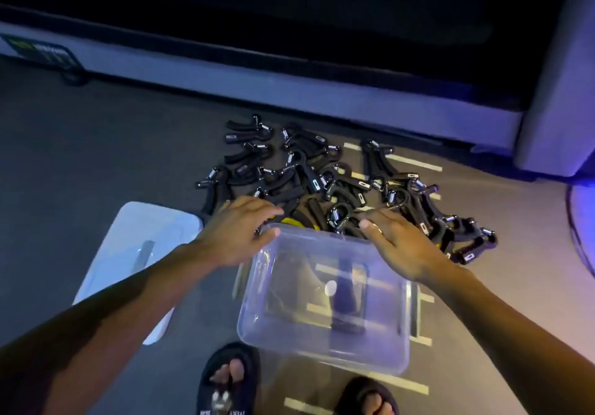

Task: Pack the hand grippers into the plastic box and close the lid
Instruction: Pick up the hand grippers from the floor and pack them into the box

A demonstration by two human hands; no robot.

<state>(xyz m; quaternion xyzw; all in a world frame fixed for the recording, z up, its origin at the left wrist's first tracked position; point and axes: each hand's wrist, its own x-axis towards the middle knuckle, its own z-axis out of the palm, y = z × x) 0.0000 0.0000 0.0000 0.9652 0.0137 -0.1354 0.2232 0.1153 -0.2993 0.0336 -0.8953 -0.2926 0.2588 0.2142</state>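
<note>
A clear plastic box [325, 334] stands on the floor in front of me, with no grippers visible inside. Its lid [135, 253] lies flat on the floor to the left. Behind the box sprawls a pile of several black hand grippers [309, 176] with metal springs. My left hand [238, 231] rests at the box's far left corner, fingers spread, thumb on the rim. My right hand [399, 244] hovers over the far right corner, fingers apart, reaching toward the pile. Neither hand holds a hand gripper.
A long pale ledge [289, 92] runs behind the pile, with a grey block [557, 92] at the right. My two feet in dark sandals [228, 382] stand just before the box. Pale tape strips [415, 162] mark the floor.
</note>
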